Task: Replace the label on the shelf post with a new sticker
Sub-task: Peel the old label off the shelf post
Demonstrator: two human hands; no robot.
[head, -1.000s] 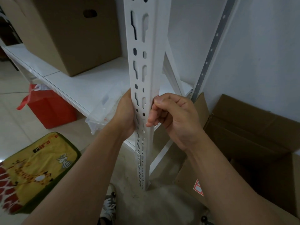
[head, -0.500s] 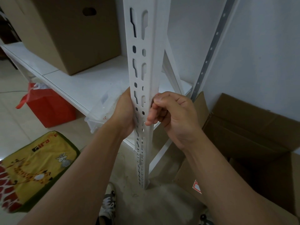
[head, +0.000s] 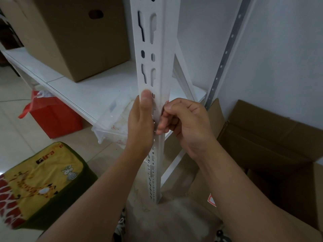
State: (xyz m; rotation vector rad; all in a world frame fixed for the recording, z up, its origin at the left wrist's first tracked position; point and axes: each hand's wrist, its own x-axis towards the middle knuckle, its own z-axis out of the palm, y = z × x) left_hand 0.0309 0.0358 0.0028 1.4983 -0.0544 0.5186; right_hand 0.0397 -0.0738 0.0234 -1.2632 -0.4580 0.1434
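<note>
Our white slotted steel shelf post stands upright at centre; the label itself is almost hidden — only a reddish sliver shows at the post's right edge, against our right hand. That grip is curled, fingertips pinching at this edge, apparently on the label. Our left hand steadies the post, thumb flat on its slotted face. We judge the step to be peeling the old label; next comes a slow, even pull. Behind: a white shelf board carrying a brown cardboard box.
</note>
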